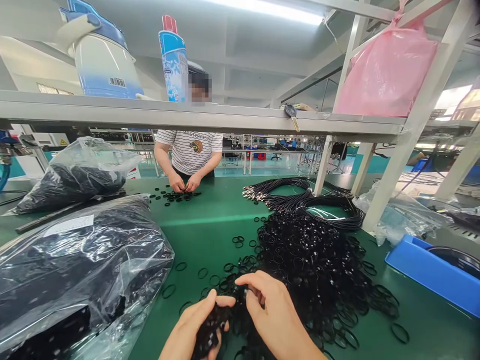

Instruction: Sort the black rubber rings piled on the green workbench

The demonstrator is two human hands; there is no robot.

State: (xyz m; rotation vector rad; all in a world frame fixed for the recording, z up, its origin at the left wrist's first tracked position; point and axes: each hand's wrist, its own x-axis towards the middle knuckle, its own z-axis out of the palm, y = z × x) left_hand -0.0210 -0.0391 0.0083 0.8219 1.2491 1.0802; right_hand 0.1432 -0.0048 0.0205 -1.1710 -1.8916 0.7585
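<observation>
A large heap of thin black rings lies on the green table, with loose ones scattered to its left. My left hand is curled around a bunch of these black rings, which show between thumb and fingers. Close beside it, my right hand is bent at the near edge of the heap, thumb and forefinger drawn together. Whatever sits between those fingertips is too small to make out.
Clear bags of black parts fill the left side. Coiled black cables lie behind the heap, near a shelf post. A blue bin stands at right. Across the table, a co-worker's hands handle small black rings.
</observation>
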